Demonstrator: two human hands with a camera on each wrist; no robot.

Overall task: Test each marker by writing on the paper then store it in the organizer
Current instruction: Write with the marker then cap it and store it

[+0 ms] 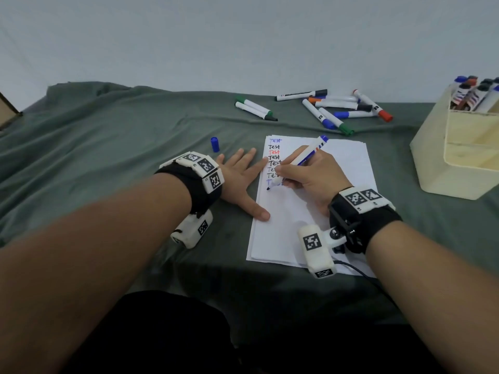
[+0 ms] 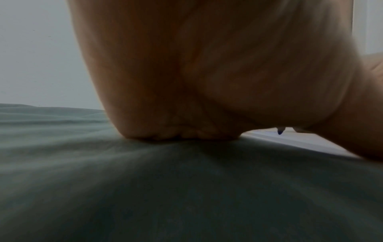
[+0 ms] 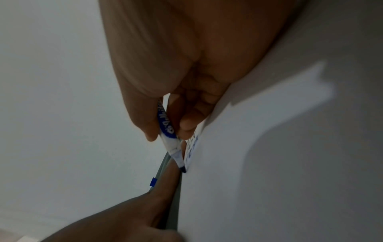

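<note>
blue marker [image 1: 302,160] pinched in right grip [image 1: 310,175]; left grip [image 1: 243,182] spread flat, steadying paper [image 1: 324,211].

Setting: makeshift desk, likely a home room | Evidence: rumpled green cloth [image 1: 108,147] covered the table — plain pale wall [image 1: 243,36] stood behind

Two bare hands are in view, the left hand [image 1: 240,179] and the right hand [image 1: 310,174]. One white marker with blue print [image 1: 299,161] is held uncapped. One loose blue plastic cap [image 1: 215,144] lies apart. About ten capped white markers lie loose: two in a green-capped pair [image 1: 255,108], roughly eight in a mixed-colour pile [image 1: 340,109]. One stack of white paper [image 1: 310,211] carries eight written words. One cream organizer box [image 1: 459,157] holds several markers, number unclear.
</note>
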